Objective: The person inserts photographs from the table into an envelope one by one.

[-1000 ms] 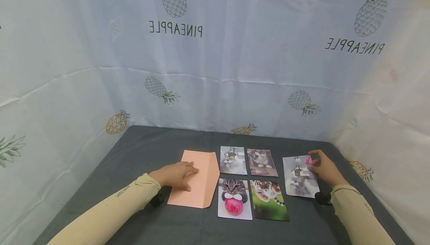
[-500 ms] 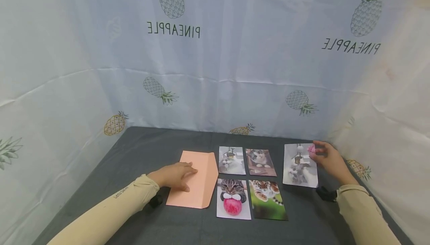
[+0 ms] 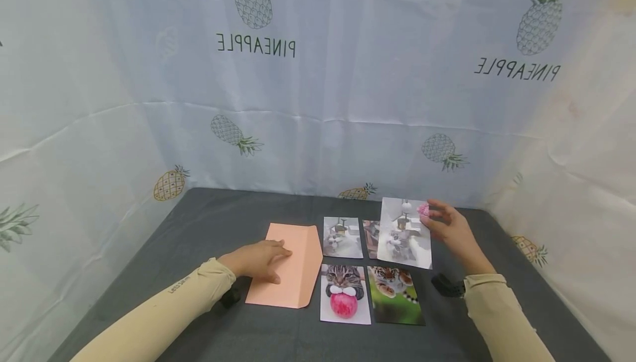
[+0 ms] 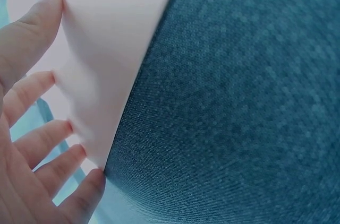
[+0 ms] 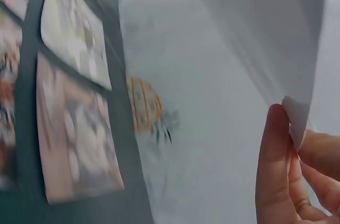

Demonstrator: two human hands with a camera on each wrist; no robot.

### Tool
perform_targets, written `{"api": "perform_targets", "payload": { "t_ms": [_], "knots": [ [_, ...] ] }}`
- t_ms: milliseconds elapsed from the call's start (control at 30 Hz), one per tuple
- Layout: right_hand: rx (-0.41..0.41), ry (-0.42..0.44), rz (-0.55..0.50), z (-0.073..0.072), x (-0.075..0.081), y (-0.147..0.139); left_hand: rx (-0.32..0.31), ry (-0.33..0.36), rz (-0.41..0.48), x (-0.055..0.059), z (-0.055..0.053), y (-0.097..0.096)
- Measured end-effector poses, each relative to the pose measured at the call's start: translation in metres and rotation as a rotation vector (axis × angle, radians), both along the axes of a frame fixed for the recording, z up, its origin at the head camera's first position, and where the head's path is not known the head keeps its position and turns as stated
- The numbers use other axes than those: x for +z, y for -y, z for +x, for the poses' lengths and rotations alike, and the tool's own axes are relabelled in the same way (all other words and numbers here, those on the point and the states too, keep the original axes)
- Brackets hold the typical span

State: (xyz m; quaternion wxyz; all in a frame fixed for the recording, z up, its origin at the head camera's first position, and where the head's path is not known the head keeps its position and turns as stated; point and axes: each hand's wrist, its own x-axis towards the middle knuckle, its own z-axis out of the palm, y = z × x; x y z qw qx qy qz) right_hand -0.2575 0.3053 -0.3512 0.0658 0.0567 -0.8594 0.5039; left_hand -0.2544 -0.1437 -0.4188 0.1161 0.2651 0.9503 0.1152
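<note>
My left hand [image 3: 257, 261] rests on a peach envelope [image 3: 309, 265] left of centre, its flap side to the right. In the left wrist view the fingers [image 4: 45, 136] are spread, tips touching the paper. My right hand [image 3: 454, 235] pinches a photo card [image 3: 403, 238] by its upper right corner; it shows a grey-and-white cat, with a pink patch by the fingertips. From the right wrist view, the card's plain pale back [image 5: 265, 27] curves above the thumb and fingers. The held card hangs over a cat photo [image 3: 371, 238], hiding most of it in the head view.
Beside the envelope lie a pale cat photo [image 3: 343, 238], a tabby photo with a pink ball [image 3: 345, 296] and a tiger cub photo [image 3: 396, 296]. They lie in two rows on the dark cloth [image 3: 223, 207]. A pineapple-print curtain [image 3: 318, 152] walls the table's back and sides.
My right hand has lifted the photo card from the table's right side and carried it left, over the upper right photo. The left hand has stayed on the envelope.
</note>
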Motion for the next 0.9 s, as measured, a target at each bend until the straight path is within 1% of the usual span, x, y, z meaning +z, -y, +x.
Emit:
{"api": "perform_targets", "payload": {
  "t_ms": [267, 467, 533, 600, 700, 800, 900],
  "knots": [
    [0.071, 0.037, -0.156, 0.003, -0.012, 0.046, -0.019, -0.009, 0.014, -0.001, 0.0, 0.001],
    [0.088, 0.065, -0.268, 0.0, -0.027, 0.08, 0.002, -0.006, 0.01, -0.002, -0.002, 0.0],
    [0.088, 0.072, -0.277, -0.001, -0.033, 0.09, 0.009, -0.002, 0.011, -0.003, -0.002, 0.0],
    [0.084, 0.077, -0.266, -0.002, -0.04, 0.099, 0.013, 0.0, 0.01, -0.003, -0.002, 0.0],
    [0.079, 0.08, -0.237, -0.004, -0.049, 0.111, 0.005, -0.002, 0.014, -0.003, -0.002, 0.0],
    [0.092, 0.085, -0.218, -0.006, -0.056, 0.122, -0.007, -0.006, 0.017, -0.003, -0.002, 0.001],
    [0.102, 0.103, -0.22, -0.006, -0.062, 0.132, -0.014, -0.005, 0.016, -0.004, -0.002, 0.002]
  ]
}}
